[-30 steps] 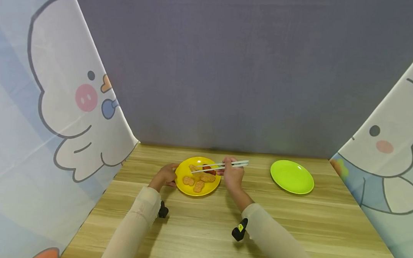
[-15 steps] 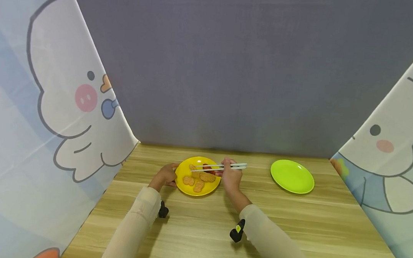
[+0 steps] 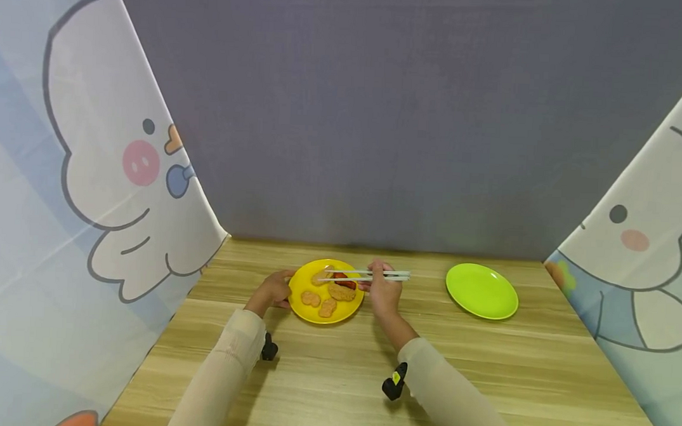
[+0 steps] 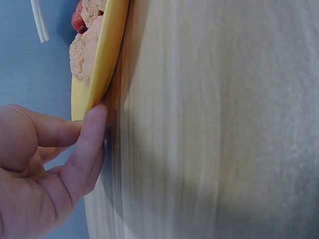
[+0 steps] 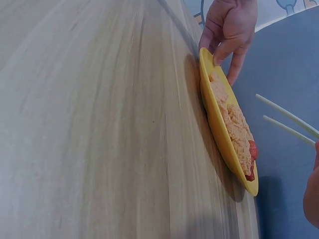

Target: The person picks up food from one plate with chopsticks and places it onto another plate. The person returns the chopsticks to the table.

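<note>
My left hand (image 3: 277, 289) pinches the left rim of a yellow plate (image 3: 297, 309) between thumb and fingers, as the left wrist view shows. Several breaded nugget-like pieces lie on the plate, among them a longer one (image 3: 342, 292) and a rounded one (image 3: 311, 299). A dark red piece (image 3: 345, 281) lies at the plate's back right. My right hand (image 3: 384, 292) holds a pair of pale chopsticks (image 3: 396, 276) pointing left over the plate. Their tips are spread above a nugget (image 3: 322, 276) at the back; in the right wrist view nothing is between the chopsticks (image 5: 289, 113).
A bright green plate (image 3: 482, 291) stands on the wooden table (image 3: 334, 378) to the right. A grey panel (image 3: 379, 126) rises behind the table. Printed cartoon cloths (image 3: 109, 165) hang at both sides.
The chopstick tips have shifted slightly right and back. The nugget at the plate's back has turned and moved away from the longer piece. The left hand stays on the rim.
</note>
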Demonstrator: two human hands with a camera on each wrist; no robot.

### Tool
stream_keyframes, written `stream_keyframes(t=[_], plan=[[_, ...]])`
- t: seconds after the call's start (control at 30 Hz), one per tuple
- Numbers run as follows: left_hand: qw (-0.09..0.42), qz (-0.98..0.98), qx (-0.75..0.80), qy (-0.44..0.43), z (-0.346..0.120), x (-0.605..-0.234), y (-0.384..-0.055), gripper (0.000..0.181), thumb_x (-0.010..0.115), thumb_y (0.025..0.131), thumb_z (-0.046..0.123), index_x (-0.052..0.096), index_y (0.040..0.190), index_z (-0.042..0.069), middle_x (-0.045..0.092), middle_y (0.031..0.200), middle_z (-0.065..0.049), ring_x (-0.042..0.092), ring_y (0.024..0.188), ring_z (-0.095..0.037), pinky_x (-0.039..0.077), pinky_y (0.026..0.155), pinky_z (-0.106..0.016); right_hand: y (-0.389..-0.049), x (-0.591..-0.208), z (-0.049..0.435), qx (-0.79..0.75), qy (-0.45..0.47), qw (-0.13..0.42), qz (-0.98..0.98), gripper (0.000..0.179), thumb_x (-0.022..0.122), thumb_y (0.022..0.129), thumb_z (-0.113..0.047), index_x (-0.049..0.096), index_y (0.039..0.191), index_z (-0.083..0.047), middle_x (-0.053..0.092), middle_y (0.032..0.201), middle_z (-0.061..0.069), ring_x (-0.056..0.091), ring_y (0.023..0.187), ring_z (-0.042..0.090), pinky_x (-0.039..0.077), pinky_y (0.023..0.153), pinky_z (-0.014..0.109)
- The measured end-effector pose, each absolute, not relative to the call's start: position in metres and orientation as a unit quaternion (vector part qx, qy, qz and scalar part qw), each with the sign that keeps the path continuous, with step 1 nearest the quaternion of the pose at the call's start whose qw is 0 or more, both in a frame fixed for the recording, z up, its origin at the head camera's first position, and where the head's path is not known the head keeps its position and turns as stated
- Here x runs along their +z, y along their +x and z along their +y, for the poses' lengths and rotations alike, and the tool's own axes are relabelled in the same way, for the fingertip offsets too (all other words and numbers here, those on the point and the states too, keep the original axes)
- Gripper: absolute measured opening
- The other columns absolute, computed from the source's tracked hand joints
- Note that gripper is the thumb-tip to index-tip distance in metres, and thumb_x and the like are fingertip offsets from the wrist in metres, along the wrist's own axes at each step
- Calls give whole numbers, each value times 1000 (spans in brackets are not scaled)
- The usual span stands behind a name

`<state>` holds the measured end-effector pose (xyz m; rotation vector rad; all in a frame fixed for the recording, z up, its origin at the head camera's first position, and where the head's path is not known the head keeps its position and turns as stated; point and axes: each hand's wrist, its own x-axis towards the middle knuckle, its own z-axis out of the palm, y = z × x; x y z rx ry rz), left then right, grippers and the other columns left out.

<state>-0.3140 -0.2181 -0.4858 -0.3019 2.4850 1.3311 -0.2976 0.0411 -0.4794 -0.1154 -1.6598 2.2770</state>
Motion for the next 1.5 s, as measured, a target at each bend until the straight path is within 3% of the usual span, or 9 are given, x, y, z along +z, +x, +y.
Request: stream_keyframes(t=[0.37, 0.63, 0.97, 1.03, 1.13, 1.27, 1.37, 1.5], plan=[[146, 878, 444, -102, -216, -486, -314, 74, 47, 79, -13, 42, 146, 18, 57, 107, -18, 57, 56, -15, 60, 54, -31, -294, -477, 71, 800, -34, 146, -581, 39, 54, 97, -32, 62, 92, 5, 64, 74, 6, 69, 56, 27, 60, 53, 39], [150, 877, 445, -104, -215, -486, -315, 73, 48, 80, -12, 42, 146, 20, 59, 99, -17, 59, 57, -15, 60, 55, -31, -278, -456, 99, 783, -27, 148, -604, 43, 51, 98, -25, 55, 99, 18, 63, 72, -1, 70, 59, 20, 61, 54, 33], [148, 877, 445, -102, -215, -485, -314, 74, 48, 78, -13, 42, 146, 19, 57, 112, -21, 60, 58, -18, 60, 54, -33, -264, -450, 131, 717, 23, 153, -680, 30, 52, 98, -20, 62, 92, 7, 64, 74, -7, 71, 62, 18, 61, 58, 31], [148, 876, 448, -103, -215, -486, -313, 74, 48, 78, -13, 42, 145, 19, 58, 112, -21, 60, 58, -18, 60, 54, -33, -262, -448, 137, 697, 54, 163, -696, 27, 53, 97, -16, 64, 89, 7, 65, 72, -4, 71, 61, 19, 61, 58, 34], [147, 876, 447, -102, -215, -487, -314, 74, 48, 79, -13, 42, 146, 18, 58, 111, -21, 60, 59, -18, 60, 53, -32, -264, -452, 147, 659, 99, 180, -724, 25, 55, 96, -14, 66, 84, 5, 68, 74, 12, 71, 62, 26, 60, 58, 38], [144, 879, 443, -102, -215, -487, -314, 73, 47, 80, -13, 41, 146, 18, 57, 114, -22, 61, 60, -18, 59, 53, -32, -268, -463, 156, 588, 140, 210, -768, 24, 60, 94, -19, 70, 79, -4, 68, 82, 23, 70, 61, 23, 59, 53, 30], [145, 877, 446, -102, -215, -486, -314, 73, 47, 80, -13, 40, 146, 17, 57, 115, -22, 62, 62, -19, 60, 54, -32, -265, -469, 159, 494, 178, 264, -809, 18, 64, 91, -19, 71, 75, -13, 69, 78, 10, 66, 59, 10, 54, 51, 17], [147, 876, 447, -102, -215, -487, -313, 72, 48, 81, -13, 40, 146, 17, 59, 109, -20, 62, 62, -18, 60, 54, -32, -260, -474, 160, 381, 272, 345, -814, 10, 72, 82, -10, 71, 74, -14, 66, 72, -3, 59, 61, 4, 47, 51, 11]])
